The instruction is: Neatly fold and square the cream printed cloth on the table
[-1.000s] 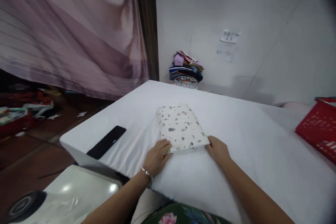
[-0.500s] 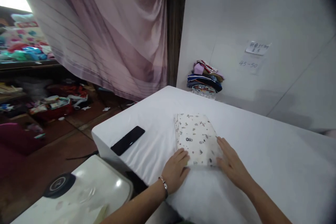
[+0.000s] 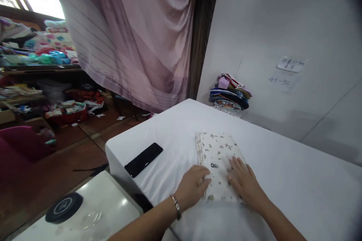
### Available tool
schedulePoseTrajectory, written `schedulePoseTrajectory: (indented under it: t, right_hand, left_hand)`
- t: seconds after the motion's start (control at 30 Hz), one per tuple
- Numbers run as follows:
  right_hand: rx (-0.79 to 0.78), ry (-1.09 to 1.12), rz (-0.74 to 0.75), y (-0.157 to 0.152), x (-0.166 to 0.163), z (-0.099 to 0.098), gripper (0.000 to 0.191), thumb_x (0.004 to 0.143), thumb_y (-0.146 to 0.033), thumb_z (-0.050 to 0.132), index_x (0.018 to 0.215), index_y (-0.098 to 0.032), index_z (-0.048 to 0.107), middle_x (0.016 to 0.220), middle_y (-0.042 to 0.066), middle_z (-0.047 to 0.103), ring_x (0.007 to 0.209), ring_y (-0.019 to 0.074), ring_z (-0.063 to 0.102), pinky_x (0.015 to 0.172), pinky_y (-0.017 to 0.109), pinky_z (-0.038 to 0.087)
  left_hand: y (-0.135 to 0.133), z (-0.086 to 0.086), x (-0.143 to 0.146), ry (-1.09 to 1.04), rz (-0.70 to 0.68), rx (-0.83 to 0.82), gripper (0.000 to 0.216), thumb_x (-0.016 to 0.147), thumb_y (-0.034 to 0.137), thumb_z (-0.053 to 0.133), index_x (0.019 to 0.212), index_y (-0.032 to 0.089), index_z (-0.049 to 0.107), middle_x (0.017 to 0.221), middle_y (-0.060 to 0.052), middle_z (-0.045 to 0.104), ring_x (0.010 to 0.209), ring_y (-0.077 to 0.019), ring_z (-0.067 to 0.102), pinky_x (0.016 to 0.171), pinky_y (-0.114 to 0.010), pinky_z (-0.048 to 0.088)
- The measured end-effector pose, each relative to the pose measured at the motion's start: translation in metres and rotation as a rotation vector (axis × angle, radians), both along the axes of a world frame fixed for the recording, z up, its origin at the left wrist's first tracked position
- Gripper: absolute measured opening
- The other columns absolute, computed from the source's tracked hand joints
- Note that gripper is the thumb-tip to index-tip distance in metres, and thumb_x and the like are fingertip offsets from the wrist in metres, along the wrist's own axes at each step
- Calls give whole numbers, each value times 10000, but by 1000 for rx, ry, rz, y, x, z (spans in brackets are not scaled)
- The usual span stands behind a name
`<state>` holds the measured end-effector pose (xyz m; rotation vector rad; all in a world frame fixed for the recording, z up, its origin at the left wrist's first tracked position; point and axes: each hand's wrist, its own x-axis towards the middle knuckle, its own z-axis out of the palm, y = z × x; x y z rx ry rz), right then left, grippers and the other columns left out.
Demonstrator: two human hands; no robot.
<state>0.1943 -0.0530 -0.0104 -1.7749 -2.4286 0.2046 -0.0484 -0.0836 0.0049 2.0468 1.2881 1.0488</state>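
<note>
Head — two hands [image 3: 194, 190] [image 3: 244, 182], one cloth [image 3: 218, 150]

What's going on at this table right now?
A person has both hands on a folded printed cloth lying on the white-covered table. The left hand rests at its near left edge; the right hand lies flat on top, fingers spread. A black phone lies to the left, and a stack of folded clothes sits by the wall.

The right hand [image 3: 244, 184] hides part of the folded cloth [image 3: 217, 150].
</note>
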Motion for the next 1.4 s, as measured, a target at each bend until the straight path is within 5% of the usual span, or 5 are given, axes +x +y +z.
schedulePoseTrajectory:
  t: [0.2, 0.37, 0.7, 1.23, 1.4]
  right_hand:
    - [8, 88, 78, 46, -60, 13, 624, 895, -525, 189, 1413, -177, 217, 1485, 30, 159, 1372, 192, 78, 1110, 420, 88]
    - [-39, 97, 91, 65, -90, 0, 625, 901, -503, 190, 1402, -135, 253, 1477, 66, 192, 1370, 207, 102, 1102, 419, 103]
    - [-45, 129, 115, 66, -93, -9, 583, 912, -485, 162, 1392, -177, 284, 1481, 37, 184, 1371, 197, 95, 1102, 430, 90]
    - [-64, 121, 178, 68, -100, -4, 568, 921, -457, 145, 1406, -179, 243, 1478, 28, 196, 1371, 192, 98, 1107, 429, 62]
    - [-72, 109, 188, 68, -102, -4, 568, 924, -454, 136, 1412, -176, 221, 1482, 31, 180, 1371, 195, 96, 1104, 436, 65]
  left_hand:
    - [97, -6, -6, -154, 325, -288, 171, 763, 229, 520, 825, 180, 673, 805, -9, 681, 722, -126, 598, 707, -239, 462]
    - [150, -23, -4, -138, 383, -441, 161, 732, 180, 528, 776, 148, 679, 711, -18, 684, 638, -115, 608, 586, -201, 444]
    - [161, -18, 0, 18, 426, -409, 175, 719, 296, 576, 802, 173, 670, 831, -40, 695, 789, -148, 613, 675, -217, 409]
    - [173, -19, -1, 6, 442, -440, 171, 724, 216, 501, 696, 153, 658, 719, -46, 681, 676, -141, 588, 583, -217, 374]
    - [179, -22, -1, -31, 427, -459, 331, 788, 366, 463, 615, 148, 644, 631, -45, 652, 622, -146, 574, 551, -229, 360]
